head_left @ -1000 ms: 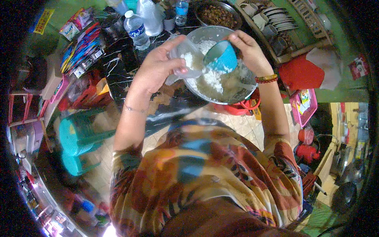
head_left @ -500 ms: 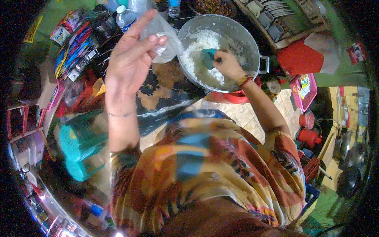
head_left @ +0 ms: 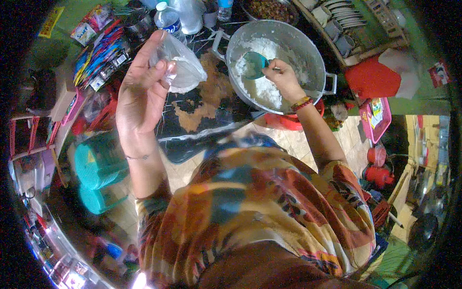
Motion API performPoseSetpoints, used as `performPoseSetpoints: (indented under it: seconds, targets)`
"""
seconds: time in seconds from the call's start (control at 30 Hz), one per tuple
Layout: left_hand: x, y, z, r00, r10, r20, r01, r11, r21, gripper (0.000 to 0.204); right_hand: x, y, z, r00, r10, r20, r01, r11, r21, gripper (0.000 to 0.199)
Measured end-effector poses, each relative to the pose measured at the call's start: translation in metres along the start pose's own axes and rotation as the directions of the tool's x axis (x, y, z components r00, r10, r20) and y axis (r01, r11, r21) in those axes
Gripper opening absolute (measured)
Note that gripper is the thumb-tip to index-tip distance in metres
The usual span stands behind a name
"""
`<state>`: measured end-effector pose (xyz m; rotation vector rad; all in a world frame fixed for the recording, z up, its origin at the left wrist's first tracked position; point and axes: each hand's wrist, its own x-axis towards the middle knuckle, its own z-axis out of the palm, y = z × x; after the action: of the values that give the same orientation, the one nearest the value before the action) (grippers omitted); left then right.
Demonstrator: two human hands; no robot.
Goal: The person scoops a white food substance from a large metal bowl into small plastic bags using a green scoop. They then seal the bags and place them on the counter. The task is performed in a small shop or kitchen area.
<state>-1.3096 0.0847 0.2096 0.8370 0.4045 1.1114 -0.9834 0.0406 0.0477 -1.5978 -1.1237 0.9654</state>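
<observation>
The teal, round plastic cup (head_left: 254,66) is inside the wide, silver-grey metal pot (head_left: 308,60), down against the heap of white, crumbly food (head_left: 269,94), and our right hand (head_left: 284,82) grips it at its right side. Our left hand (head_left: 144,86) pinches the thin, clear plastic bag (head_left: 185,65) between thumb and fingers, raised over the black, brown-patched surface (head_left: 207,103), left of the pot and apart from it; we cannot tell how much the bag contains. We judge the step in hand to be scooping food with the cup. The next move, as we see it, calls for lifting the cup level, with the bag's mouth spread near the pot.
</observation>
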Motion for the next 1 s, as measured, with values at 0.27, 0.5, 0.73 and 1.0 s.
performPoseSetpoints:
  seconds: [0.27, 0.5, 0.73, 1.0]
  targets:
    - [0.007, -0.011, 0.035, 0.992, -0.053, 0.116, 0.05, 0.998, 0.032, 0.064, 0.019, -0.022, -0.055, 0.985, -0.113, -0.127, 0.145, 0.948, 0.283, 0.012]
    - [0.043, -0.058, 0.081, 0.973, -0.112, 0.201, 0.095, 0.991, 0.091, 0.067, -0.03, -0.156, -0.08, 0.592, -0.8, -0.099, 0.699, 0.571, -0.431, 0.014]
    - [0.059, -0.108, 0.102, 0.984, -0.11, 0.143, 0.11, 0.994, 0.01, 0.068, -0.016, -0.136, -0.096, 0.71, -0.672, -0.211, 0.639, 0.741, -0.207, 0.019]
    - [0.053, -0.117, 0.104, 0.972, -0.115, 0.204, 0.133, 0.988, -0.075, 0.063, 0.006, -0.043, -0.116, 0.921, -0.367, 0.13, 0.361, 0.683, -0.635, 0.06]
